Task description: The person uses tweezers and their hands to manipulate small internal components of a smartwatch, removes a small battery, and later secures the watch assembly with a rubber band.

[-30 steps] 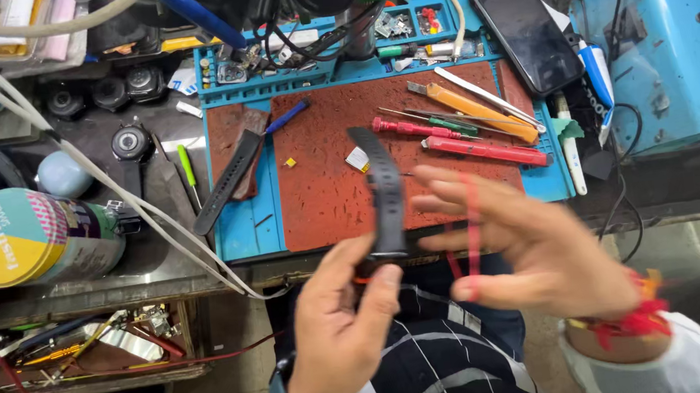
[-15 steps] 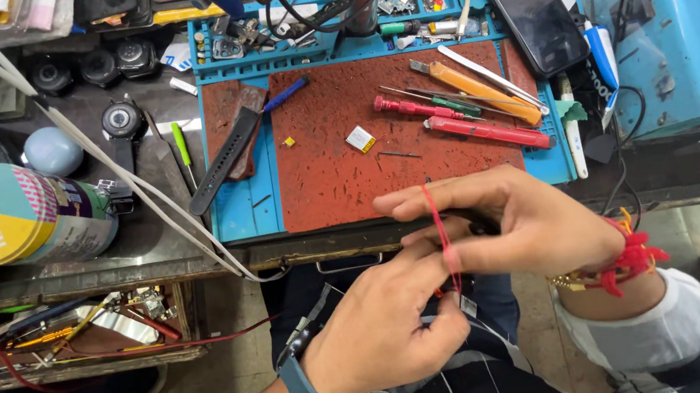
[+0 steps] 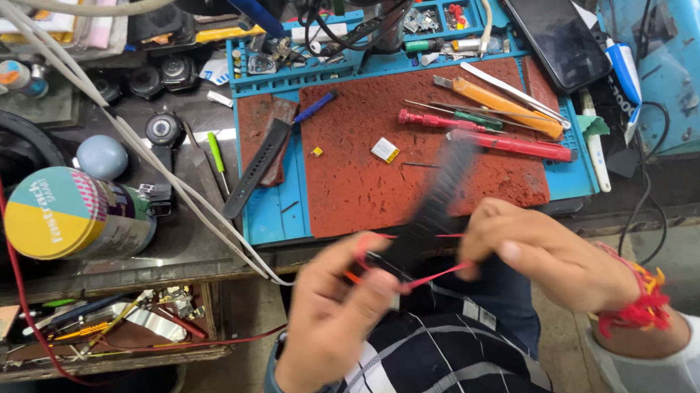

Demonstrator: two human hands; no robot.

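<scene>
Below the bench edge, the left hand (image 3: 333, 320) and the right hand (image 3: 547, 254) meet over the person's lap, both closed on a black watch strap (image 3: 438, 205) that shows motion-blurred between them. Its lower end sits pinched at the left hand's thumb and fingertips, near a thin red tool (image 3: 428, 277) that runs across from one hand toward the other; which hand holds that tool cannot be told through the blur. From the grip the strap rises up and to the right, and its free end crosses the front edge of the rust-red work mat (image 3: 358, 187). The right hand's fingers curl just beside the strap's middle, thumb tucked under.

On the mat lie a small yellow-and-white part (image 3: 384, 149), red-handled screwdrivers (image 3: 491, 134) and an orange-handled tool (image 3: 501, 107). A second black strap (image 3: 256, 167) rests at the mat's left edge, on the blue tray (image 3: 261, 219) that frames it. A dark phone (image 3: 553, 28) lies face up at the upper right, and a round tin in yellow, teal and pink (image 3: 75, 217) lies on its side at far left.
</scene>
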